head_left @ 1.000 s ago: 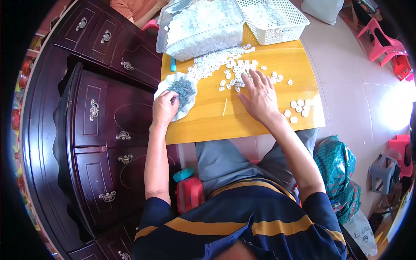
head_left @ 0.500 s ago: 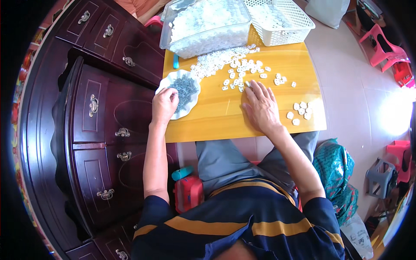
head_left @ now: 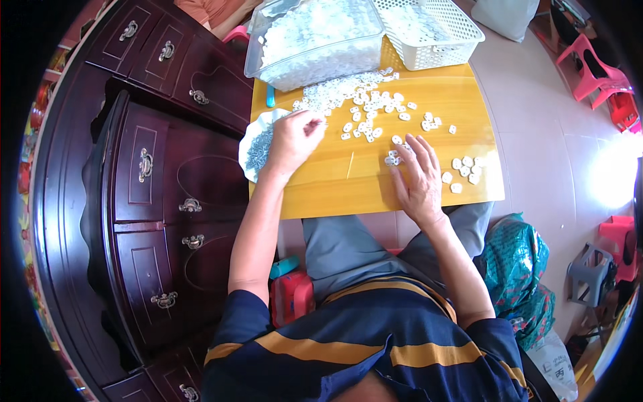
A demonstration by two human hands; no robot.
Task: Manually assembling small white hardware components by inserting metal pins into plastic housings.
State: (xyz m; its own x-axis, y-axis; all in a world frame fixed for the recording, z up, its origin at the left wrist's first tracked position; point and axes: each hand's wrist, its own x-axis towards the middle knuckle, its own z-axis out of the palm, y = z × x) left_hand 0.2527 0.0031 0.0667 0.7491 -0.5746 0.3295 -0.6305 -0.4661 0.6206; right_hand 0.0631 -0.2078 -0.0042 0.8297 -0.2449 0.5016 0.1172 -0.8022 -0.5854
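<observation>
Swinging off the grey slivers (head_left: 257, 154) in the dish (head_left: 266, 118), the left hand (head_left: 292, 142) now hangs over its right edge, fingertips pinched, contents impossible to tell. Well right of the dish, the right hand (head_left: 420, 182), loosely spread, has drawn several white pieces (head_left: 393, 159) nearer, seemingly separating a small working batch. Far lower right of the dish, a pale bag (head_left: 554, 367) bears dark printing.

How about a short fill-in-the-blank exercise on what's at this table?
1. The hand partly hiding the scalloped plate is the person's ____ one.
2. The small pieces beside the right hand are coloured ____.
3. From the wearer's view, the perforated basket stands to the ____ of the clear bin.

Missing words: left; white; right.
</observation>
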